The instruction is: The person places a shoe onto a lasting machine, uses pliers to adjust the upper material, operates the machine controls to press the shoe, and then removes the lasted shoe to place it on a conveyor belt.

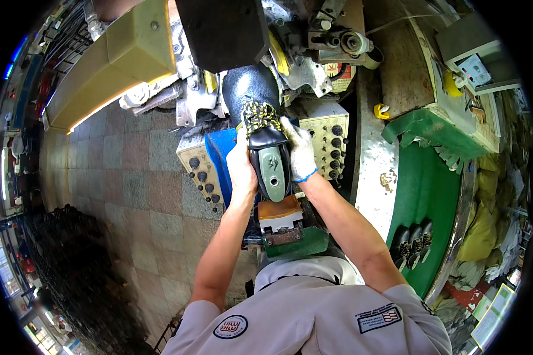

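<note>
Between both hands (240,163) (302,151), glossy black shoe (266,138), speckled laces (259,115)

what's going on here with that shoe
A person is holding a black shoe at a machine, with the left hand on one side and the white-gloved right hand on the other. The toe points away from the person, in among the metal parts, and a green last shows at the heel end. An orange-topped block is just below the heel. More black shoes sit on the green surface to the right.
</note>
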Available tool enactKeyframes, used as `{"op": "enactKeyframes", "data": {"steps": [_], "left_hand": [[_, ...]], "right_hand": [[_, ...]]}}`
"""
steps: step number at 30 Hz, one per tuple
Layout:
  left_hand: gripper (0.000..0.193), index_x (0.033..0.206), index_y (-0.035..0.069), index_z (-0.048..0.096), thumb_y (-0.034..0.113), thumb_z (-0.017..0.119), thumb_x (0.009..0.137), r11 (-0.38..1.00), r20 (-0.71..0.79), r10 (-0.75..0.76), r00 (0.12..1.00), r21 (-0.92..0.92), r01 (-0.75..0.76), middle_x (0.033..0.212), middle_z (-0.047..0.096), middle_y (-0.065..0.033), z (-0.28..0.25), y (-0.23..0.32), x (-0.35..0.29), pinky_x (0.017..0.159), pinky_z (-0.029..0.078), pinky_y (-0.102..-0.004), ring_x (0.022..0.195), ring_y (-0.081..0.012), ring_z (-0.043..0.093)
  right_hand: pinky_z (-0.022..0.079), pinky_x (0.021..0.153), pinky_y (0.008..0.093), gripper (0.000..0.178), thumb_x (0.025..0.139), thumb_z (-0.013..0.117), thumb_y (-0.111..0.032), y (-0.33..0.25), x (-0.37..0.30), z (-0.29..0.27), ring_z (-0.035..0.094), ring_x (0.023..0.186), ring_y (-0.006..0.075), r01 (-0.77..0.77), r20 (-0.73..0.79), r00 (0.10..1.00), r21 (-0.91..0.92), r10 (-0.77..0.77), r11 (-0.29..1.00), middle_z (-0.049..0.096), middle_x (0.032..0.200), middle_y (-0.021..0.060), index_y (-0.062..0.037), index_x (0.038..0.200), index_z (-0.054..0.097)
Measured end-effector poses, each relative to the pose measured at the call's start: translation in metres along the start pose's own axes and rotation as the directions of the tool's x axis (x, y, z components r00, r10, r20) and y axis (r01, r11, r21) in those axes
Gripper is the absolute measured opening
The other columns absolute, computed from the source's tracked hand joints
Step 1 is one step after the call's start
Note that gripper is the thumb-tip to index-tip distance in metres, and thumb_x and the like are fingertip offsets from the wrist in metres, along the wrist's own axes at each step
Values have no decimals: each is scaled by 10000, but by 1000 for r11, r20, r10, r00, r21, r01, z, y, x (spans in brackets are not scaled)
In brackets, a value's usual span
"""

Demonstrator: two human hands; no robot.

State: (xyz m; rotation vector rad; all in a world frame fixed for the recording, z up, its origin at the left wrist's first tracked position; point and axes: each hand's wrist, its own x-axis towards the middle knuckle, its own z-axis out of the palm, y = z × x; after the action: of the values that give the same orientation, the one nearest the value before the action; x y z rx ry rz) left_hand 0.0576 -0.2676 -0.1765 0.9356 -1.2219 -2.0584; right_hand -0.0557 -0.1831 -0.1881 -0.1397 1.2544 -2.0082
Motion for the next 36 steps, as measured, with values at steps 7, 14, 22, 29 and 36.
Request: {"op": "enactKeyframes", "data": {"steps": [7, 14, 22, 29, 36], "left_hand": [[400, 1209, -52, 667, 262, 436, 1118, 920, 123, 223, 967, 301, -250, 1047, 730, -80, -13, -7, 9, 858, 505, -284, 945, -115, 635], [402, 1226, -34, 660, 260, 406, 1122, 970, 84, 190, 978, 136, -200, 1067, 727, -80, -5, 3, 0, 895, 492, -280, 969, -127, 634], [638, 1470, -57, 490, 415, 580, 1050, 841, -71, 74, 995, 540, -24, 1186, 720, -181, -76, -38, -35, 909, 544, -333, 965, -217, 710], [1002, 1505, -94, 343, 319, 859, 752, 196, 133, -56, 990, 973, -120, 1472, 454, -321, -157, -225, -151, 1189, 315, -545, 1403, -473, 410], [990, 1506, -85, 360, 190, 873, 705, 484, 36, 55, 998, 873, -58, 1478, 482, -315, -135, -228, -119, 1145, 401, -481, 1373, -449, 472]], "right_hand": [[487, 706, 295, 357, 1028, 660, -304, 2, 3, 4, 574, 787, 74, 164, -22, 985, -227, -174, 960, 713, 856, 21, 31, 938, 745], [493, 739, 305, 441, 1047, 626, -378, 1, -3, 8, 573, 790, 104, 196, -4, 979, -262, -204, 945, 719, 872, 49, 44, 981, 736], [580, 862, 395, 487, 1030, 627, -414, -23, -46, -25, 689, 1014, 224, 75, -172, 979, -168, -105, 983, 703, 1186, 135, 12, 1263, 671], [605, 825, 487, 562, 1064, 436, -434, -23, -136, -159, 690, 1092, 384, -90, -256, 961, 71, 105, 993, 643, 1308, 218, -3, 1419, 495], [592, 867, 525, 545, 1046, 502, -421, -29, -155, -155, 653, 1157, 402, -84, -167, 983, -38, 77, 996, 611, 1363, 218, -23, 1419, 502]]}}
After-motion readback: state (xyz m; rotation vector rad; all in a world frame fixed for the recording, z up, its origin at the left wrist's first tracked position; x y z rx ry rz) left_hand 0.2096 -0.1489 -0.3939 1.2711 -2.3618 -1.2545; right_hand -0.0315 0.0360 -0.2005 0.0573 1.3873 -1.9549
